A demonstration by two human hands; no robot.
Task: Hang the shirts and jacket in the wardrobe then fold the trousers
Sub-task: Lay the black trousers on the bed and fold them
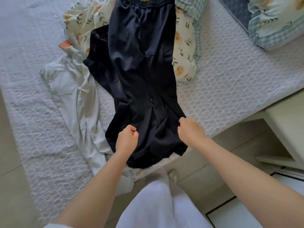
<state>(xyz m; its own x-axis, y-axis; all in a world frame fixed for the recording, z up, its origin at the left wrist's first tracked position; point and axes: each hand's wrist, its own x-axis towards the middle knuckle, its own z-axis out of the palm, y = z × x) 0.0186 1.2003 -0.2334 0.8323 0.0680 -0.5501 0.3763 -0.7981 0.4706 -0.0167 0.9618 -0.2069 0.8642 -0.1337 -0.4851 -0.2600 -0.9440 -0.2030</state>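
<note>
**Q:** White-clad legs [158, 203], nearest the lens, stand at the near edge of the bed [230, 83]. What do the hands hold?

**A:** Fingers curled, the left hand [126, 139] and right hand [189, 130] each pinch the trousers [139, 71] close to a hem, at the bed's near edge.

**Q:** Where do the trousers lie?

**A:** Lengthwise on the bed, with the waistband [154, 2] farthest in and the hems just over the near edge.

**Q:** How will they handle?

**A:** Probably light, limp and a little slippery, too soft to keep a crease unaided. Take hold at the hems and waistband, matching the legs first.

**Q:** Appearance?

**A:** Black with a faint sheen, gathered elastic waist, wide legs, softly rumpled. Pale trousers [72, 89] also lie on the bed, draped over its near edge.
</note>
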